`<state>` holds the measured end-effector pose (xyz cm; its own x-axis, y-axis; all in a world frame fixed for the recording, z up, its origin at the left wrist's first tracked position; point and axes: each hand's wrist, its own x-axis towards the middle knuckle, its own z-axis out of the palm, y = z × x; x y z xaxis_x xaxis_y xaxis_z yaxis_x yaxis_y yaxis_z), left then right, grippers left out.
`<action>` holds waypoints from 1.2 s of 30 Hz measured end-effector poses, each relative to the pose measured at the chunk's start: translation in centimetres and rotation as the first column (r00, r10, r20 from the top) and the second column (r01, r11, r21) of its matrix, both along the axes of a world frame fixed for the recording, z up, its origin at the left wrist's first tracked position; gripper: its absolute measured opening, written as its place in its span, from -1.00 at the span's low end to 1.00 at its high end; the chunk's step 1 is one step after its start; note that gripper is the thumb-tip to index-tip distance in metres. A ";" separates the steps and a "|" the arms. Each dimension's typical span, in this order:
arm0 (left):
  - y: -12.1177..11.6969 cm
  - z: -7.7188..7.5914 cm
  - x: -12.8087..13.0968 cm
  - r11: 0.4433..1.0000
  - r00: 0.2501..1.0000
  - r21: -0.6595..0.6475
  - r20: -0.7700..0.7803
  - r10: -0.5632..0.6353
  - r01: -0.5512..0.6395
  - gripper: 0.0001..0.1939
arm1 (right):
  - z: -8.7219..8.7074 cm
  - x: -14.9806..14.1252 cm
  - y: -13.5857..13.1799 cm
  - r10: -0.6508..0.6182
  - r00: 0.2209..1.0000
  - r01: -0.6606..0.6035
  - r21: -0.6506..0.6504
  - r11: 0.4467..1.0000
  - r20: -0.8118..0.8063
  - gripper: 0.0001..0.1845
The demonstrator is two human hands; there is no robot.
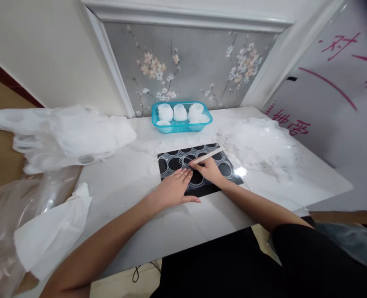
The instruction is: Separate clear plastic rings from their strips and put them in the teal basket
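A clear sheet patterned with rings [174, 164] lies over a black mat [198, 191] on the table. My left hand [177, 188] rests flat on it, fingers stretched towards the middle and thumb spread out. From the right, my right hand [209, 169] closes around a slim, pale stick [213, 153], whose upper end points up and to the right. Its lower end is at a ring beside my left fingertips; the exact contact is hidden by my fingers.
Behind the mat stands a turquoise basket [183, 128] with several stacks of white round pieces [180, 112]. Heaped white perforated sheets [77, 132] lie left, and thin clear sheets [260, 142] lie right. White paper [54, 231] hangs at the left edge. A whiteboard [329, 99] stands right.
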<state>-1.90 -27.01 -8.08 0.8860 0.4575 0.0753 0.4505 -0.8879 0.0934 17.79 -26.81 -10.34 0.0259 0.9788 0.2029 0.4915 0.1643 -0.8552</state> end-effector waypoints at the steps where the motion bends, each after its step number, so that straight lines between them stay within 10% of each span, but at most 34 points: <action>1: 0.0 -0.2 0.5 1.000 1.000 0.005 -0.012 0.006 -0.006 0.08 | -0.1 0.1 0.1 0.001 1.000 -0.001 0.014 1.000 0.007 -0.82; 15: 0.0 -1.2 0.5 0.998 0.998 0.057 -0.063 0.005 -0.002 0.05 | 0.1 0.0 0.0 -0.049 0.978 0.027 0.110 0.994 0.200 -0.87; 24: 0.1 0.0 0.3 0.995 0.997 -0.101 -0.071 -0.003 -0.005 0.21 | 1.6 -0.6 0.7 -0.059 0.655 -0.183 0.233 0.955 0.754 -0.76; 27: 0.3 0.1 0.2 0.991 0.995 -0.135 -0.102 -0.006 -0.008 0.17 | 4.3 3.2 5.1 -0.389 0.655 0.195 0.353 0.915 0.648 -0.74; 30: 0.6 0.4 0.2 0.989 0.995 -0.146 -0.099 0.003 -0.017 0.13 | 6.0 7.3 7.2 -0.709 0.645 0.553 0.467 0.690 0.285 -0.71; 36: 1.0 1.4 1.1 0.997 1.000 -0.071 0.013 -0.014 0.014 -0.10 | 2.2 6.2 1.5 -0.237 0.964 0.224 0.108 0.968 0.119 -0.83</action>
<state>-0.81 -26.00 -6.65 0.8916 0.4496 0.0543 0.4364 -0.8850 0.1622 24.01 -25.36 -8.18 0.2161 0.9260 0.3095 0.6310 0.1094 -0.7680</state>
